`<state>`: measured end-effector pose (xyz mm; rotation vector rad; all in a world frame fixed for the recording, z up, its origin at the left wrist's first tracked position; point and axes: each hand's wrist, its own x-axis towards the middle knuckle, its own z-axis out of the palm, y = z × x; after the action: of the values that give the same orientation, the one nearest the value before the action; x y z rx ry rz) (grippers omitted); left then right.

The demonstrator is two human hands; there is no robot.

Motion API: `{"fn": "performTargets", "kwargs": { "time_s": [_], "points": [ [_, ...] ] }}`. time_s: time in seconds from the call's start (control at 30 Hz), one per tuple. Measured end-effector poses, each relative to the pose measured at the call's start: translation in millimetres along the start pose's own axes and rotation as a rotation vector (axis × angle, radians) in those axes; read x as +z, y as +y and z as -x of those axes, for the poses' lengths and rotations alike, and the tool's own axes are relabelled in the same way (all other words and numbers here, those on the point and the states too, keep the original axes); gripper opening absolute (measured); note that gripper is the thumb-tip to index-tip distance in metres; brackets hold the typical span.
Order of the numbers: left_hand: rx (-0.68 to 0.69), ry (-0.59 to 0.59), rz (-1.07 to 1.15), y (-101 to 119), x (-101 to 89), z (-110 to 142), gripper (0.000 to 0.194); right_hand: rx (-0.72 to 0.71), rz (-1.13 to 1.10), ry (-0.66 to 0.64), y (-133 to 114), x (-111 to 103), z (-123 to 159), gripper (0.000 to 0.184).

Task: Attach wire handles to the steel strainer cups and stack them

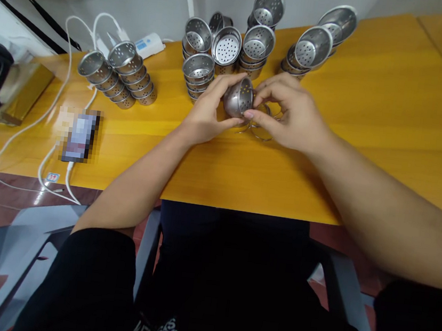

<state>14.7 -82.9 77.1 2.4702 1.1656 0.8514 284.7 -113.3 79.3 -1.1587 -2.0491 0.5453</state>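
Above the table's front part, my left hand is closed around a small rounded metal strainer cup with holes in it. The cup is tilted, its opening facing right toward my other hand. Thumb and fingers of my right hand are pinched together at the cup's rim. Thin metal wire loops lie just under my right hand and are partly hidden by it. Close behind my left hand stands a stack of perforated metal cups.
More perforated cups stand in stacks along the back, with tilted stacks at right and others at left. A phone with white cables, a white power strip and a cardboard box occupy the table's left side.
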Motion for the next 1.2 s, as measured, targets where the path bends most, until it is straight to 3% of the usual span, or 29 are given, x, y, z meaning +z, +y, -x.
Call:
{"fn": "performTargets", "kwargs": {
  "time_s": [0.17, 0.37, 0.47, 0.6, 0.77, 0.83, 0.93, 1.1, 1.2],
  "points": [
    [0.016, -0.053, 0.016, -3, -2.9, -2, 0.088, -0.069, 0.023, 0.018, -2, -1, 1, 0.059],
    [0.003, -0.104, -0.032, -7, -11.0, -5, 0.086, -0.044, 0.06, 0.007, -6, -2, 3, 0.038],
    [0.006, -0.081, -0.051, -10, -19.4, -5, 0.085, -0.081, 0.021, 0.075, -4, 1, 3, 0.036],
    [-0.018, 0.074, -0.102, -9, -33.1, -4, 0.094, -0.113, -0.075, 0.252, 5, 1, -1, 0.039],
    [-0.146, 0.37, -0.302, -10, -46.3, -4, 0.081, 0.032, -0.002, 0.248, 19, -10, -5, 0.035],
    [-0.188, 0.407, -0.309, -18, -47.3, -4, 0.072, 0.027, -0.002, 0.241, 24, -11, -5, 0.035],
    [-0.236, 0.418, -0.191, -43, -42.0, -8, 0.075, -0.017, -0.021, 0.234, 33, -6, -6, 0.036],
    [-0.161, 0.471, 0.078, -99, -22.7, -25, 0.11, -0.115, -0.018, 0.27, 57, 6, -10, 0.049],
    [-0.166, 0.461, 0.11, -121, -15.3, -37, 0.125, -0.13, 0.026, 0.264, 68, 8, -11, 0.037]
  ]
}}
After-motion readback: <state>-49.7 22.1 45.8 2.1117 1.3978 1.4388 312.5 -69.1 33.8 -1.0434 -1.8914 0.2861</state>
